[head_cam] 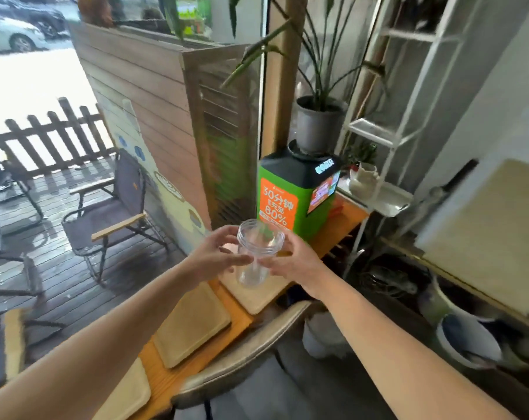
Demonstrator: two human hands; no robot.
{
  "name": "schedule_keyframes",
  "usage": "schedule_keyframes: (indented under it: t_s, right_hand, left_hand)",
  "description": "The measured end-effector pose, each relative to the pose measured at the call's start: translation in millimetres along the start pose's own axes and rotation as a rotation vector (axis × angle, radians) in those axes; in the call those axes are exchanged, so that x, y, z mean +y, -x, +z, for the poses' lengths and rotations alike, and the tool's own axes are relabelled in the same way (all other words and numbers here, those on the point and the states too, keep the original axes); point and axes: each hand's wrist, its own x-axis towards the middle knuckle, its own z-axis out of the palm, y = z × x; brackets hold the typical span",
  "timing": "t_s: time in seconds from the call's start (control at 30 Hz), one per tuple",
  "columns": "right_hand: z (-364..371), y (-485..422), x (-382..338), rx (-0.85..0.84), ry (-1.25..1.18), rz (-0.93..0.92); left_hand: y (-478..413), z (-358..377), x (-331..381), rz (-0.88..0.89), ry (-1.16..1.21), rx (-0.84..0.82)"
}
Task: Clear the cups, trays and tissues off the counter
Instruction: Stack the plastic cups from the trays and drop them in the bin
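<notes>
A clear plastic cup (258, 253) is held upright in the air above the orange counter (336, 234), between both hands. My left hand (219, 253) cups its left side and my right hand (293, 262) grips its right side; fingers of both touch the cup. The cup looks empty. Under it lies a pale wooden tray (257, 295) on the counter. A second tray (193, 325) lies nearer to me, and a third tray (126, 395) sits at the bottom left. No tissues show.
A green and orange power-bank kiosk (290, 195) stands on the counter's far end, with a potted plant (317, 122) on top. A beige chair back (242, 350) curves just below the counter. A white shelf (387, 189) and buckets (466, 338) are to the right.
</notes>
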Motion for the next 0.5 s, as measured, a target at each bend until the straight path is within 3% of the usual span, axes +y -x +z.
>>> schedule_keyframes:
  t_s: [0.2,0.5]
  right_hand:
    - [-139,42,35,0.169,-0.060,0.023]
    - [-260,91,76,0.304,-0.041,0.055]
  left_hand:
    - [-48,141,33,0.018,-0.074,-0.143]
    - [-74,273,58,0.042,-0.183,-0.306]
